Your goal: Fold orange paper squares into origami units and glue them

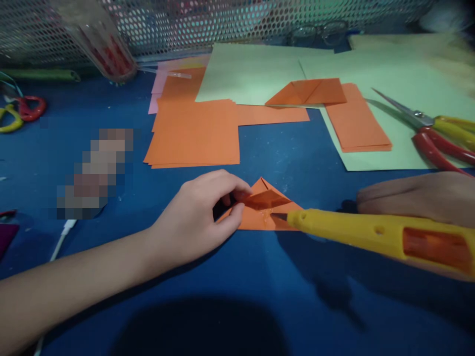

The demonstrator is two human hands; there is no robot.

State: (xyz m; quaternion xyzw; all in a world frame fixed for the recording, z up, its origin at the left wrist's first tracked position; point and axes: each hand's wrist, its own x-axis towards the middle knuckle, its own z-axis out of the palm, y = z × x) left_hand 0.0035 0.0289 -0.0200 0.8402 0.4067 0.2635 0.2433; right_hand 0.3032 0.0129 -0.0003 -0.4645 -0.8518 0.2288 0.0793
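A folded orange paper triangle lies on the blue table in front of me. My left hand pinches its left side between thumb and fingers, holding a flap lifted. From the right, my right hand grips a yellow hot glue gun with an orange window in its side. The dark nozzle points left, at the paper just under the raised flap. Shiny clear glue shows on the paper beside the tip. The glue gun hides part of my right hand.
Behind lie a stack of orange paper squares, light green sheets, a folded orange piece and orange rectangles. Scissors rest at right, a second pair at far left. A jar stands near the mesh.
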